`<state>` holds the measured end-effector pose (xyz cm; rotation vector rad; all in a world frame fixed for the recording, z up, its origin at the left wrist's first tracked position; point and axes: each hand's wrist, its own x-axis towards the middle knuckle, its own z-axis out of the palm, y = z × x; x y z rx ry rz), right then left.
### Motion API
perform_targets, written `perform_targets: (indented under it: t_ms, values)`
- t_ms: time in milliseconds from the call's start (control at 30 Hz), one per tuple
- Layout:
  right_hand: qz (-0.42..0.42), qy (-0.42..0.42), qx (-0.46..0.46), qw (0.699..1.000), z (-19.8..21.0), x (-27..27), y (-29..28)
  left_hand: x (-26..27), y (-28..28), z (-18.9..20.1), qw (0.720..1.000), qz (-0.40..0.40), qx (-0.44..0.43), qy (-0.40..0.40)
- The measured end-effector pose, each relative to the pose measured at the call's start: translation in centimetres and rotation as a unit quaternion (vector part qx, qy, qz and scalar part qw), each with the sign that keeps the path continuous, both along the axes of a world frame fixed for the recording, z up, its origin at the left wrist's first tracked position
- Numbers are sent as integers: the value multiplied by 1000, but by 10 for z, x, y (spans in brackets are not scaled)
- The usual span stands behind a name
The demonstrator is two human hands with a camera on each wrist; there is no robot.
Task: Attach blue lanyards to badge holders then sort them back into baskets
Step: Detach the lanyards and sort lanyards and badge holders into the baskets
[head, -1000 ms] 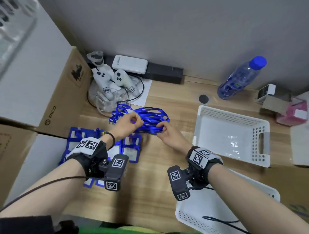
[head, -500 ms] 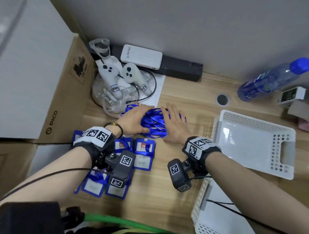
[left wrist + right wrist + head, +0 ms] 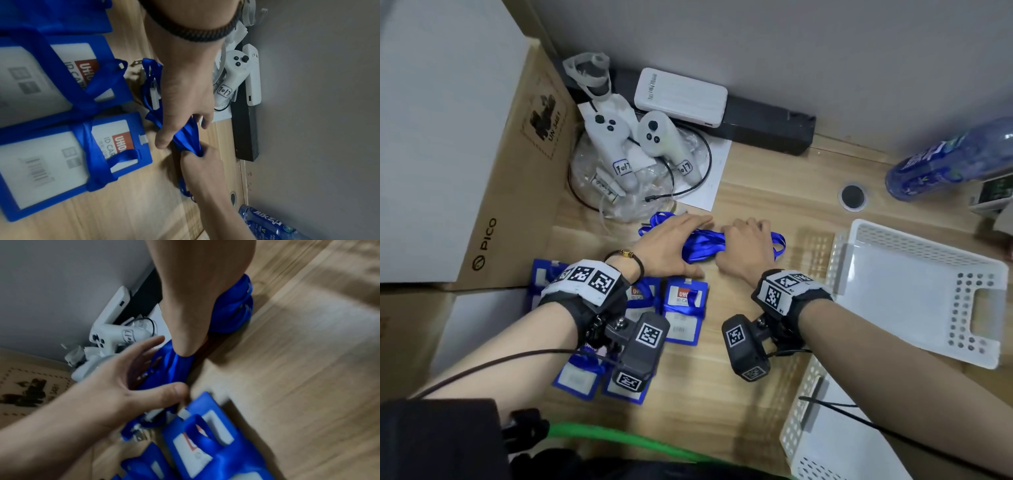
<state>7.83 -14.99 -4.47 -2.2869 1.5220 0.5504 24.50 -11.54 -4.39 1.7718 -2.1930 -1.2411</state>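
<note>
A bunch of blue lanyards lies on the wooden desk between my two hands. My left hand rests over its left end with the fingers stretched out and the thumb on the desk; the right wrist view shows this left hand spread beside the lanyards. My right hand grips the right end with curled fingers, and the left wrist view shows the lanyards running into that fist. Several blue badge holders with straps wrapped round them lie under my left wrist.
A white basket sits at the right, and a second white basket at the lower right. Two white controllers, a power bank and a black bar line the back wall. A blue bottle lies far right, a cardboard box at left.
Both hands went from picking at the loose lanyard pile to lying flat on it. The right hand has now curled round the lanyards, gathered into a narrower bunch.
</note>
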Motion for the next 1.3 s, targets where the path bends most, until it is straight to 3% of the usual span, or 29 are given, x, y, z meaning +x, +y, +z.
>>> perform_targets:
  t_ms: [167, 300, 400, 633, 867, 967, 1067, 1200, 1300]
  values:
    - [-51, -93, 130, 986, 21, 1, -5, -15, -1, 7, 999, 13, -12, -44]
    - [-74, -179, 154, 969, 38, -5, -7, -35, -7, 21, 994, 51, -74, -66]
    - [-91, -225, 141, 960, 56, -17, -7, -44, -11, 32, 986, 74, -116, -96]
    - [-144, -303, 131, 933, 89, -62, -1, -64, -13, 61, 988, 80, -72, -111]
    - [-182, -288, 92, 936, 100, -118, 10, -113, -11, 91, 980, 13, -111, -166]
    - [-232, -285, 74, 927, 97, -145, 15, -141, -11, 96, 980, 8, -129, -152]
    - [-306, -297, 58, 903, 98, -176, 20, -168, -13, 99, 987, 3, -122, -103]
    - [-444, -373, 82, 811, 100, -225, 27, -206, -20, 103, 999, 27, -41, -6]
    - [-481, -418, 124, 761, 99, -258, 32, -240, -25, 100, 996, 47, 10, 76]
